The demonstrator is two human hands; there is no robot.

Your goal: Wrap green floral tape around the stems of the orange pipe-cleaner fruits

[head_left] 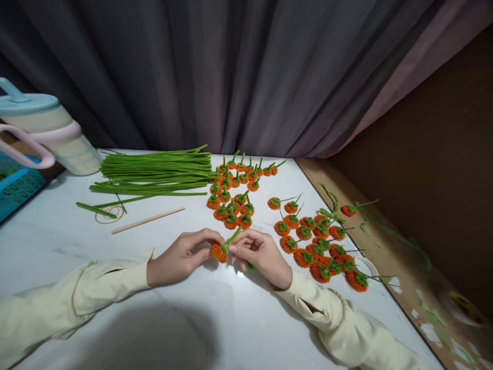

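A small orange pipe-cleaner pumpkin (219,252) with a green stem is held up between my two hands over the white table. My left hand (188,257) pinches its orange body from the left. On the other side, my right hand (259,252) has its thumb and fingers closed at the green leafy top, beside the upright stem (233,236). A bit of green shows below the right fingers; what it belongs to is hidden. Just beyond the hands stands a group of similar pumpkins with thick green stems (231,221).
More pumpkins with green leaves and thin wires (304,257) lie at the right. Left of centre are a pile of green pipe cleaners (154,172), a wooden stick (148,220) and rubber bands (110,215). A tumbler (73,139) and a blue basket (19,192) stand far left.
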